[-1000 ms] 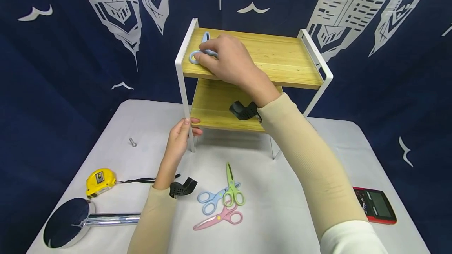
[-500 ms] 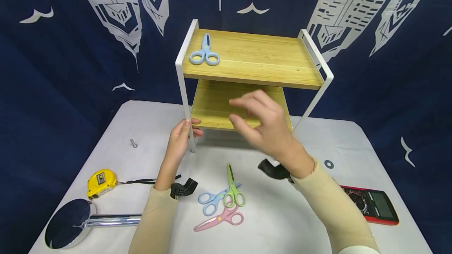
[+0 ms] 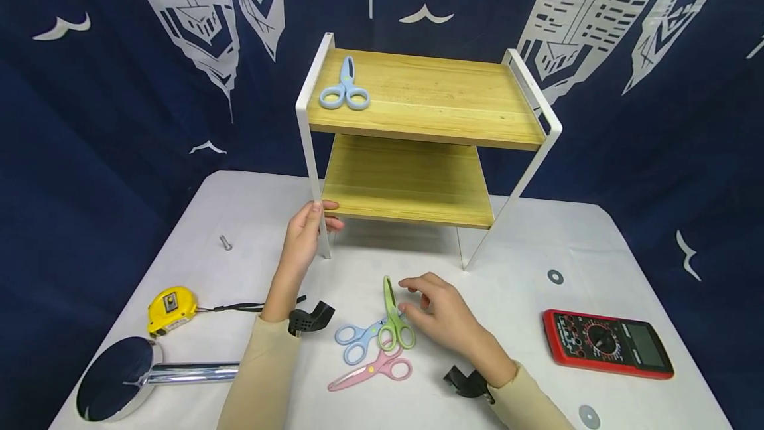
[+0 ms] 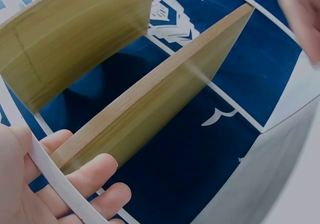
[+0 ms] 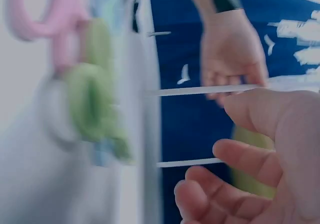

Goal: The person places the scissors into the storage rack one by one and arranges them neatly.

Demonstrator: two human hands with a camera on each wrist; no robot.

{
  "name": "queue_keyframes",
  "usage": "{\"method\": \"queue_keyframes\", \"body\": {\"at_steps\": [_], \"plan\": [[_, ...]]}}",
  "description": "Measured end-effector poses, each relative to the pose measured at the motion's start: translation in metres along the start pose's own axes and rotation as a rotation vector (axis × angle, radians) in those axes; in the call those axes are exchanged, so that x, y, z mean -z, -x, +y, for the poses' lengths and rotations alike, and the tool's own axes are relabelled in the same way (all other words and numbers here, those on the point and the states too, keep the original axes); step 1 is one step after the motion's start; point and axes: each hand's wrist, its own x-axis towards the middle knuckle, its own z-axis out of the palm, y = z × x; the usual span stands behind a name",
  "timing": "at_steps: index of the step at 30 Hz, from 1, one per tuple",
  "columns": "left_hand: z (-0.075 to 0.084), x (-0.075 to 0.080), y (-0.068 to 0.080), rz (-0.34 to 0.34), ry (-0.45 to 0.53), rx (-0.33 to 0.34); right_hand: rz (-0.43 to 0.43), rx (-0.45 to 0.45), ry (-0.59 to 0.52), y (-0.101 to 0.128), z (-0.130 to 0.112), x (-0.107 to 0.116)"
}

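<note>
Head view: right hand (image 3: 444,317), open, has dropped from shelf to green scissors (image 3: 392,319); left hand (image 3: 304,234) still grips rack leg (image 3: 312,171).

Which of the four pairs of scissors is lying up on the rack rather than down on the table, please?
The light blue scissors on the rack's top shelf, near its left end. The green, pink and other blue pairs lie together on the table.

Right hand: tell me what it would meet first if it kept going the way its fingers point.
The right hand points left, low over the table. First in line looks to be the green scissors, just off its fingertips and lying across the blue scissors. Whether it already touches is unclear.
</note>
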Motion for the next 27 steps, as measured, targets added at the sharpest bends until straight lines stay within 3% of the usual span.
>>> {"method": "queue_keyframes", "body": {"at_steps": [5, 8, 17, 27], "plan": [[-0.001, 0.001, 0.001, 0.006, 0.009, 0.013, -0.134, -0.155, 0.043, 0.006, 0.008, -0.023], [-0.001, 0.000, 0.001, 0.004, 0.007, 0.011, -0.184, -0.195, 0.079, 0.008, 0.010, -0.032], [-0.001, -0.002, -0.001, -0.002, -0.001, -0.003, -0.173, -0.149, 0.082, 0.010, 0.015, -0.032], [-0.002, 0.000, -0.001, 0.003, 0.000, -0.010, -0.256, -0.093, -0.078, 0.008, 0.028, -0.026]]}}
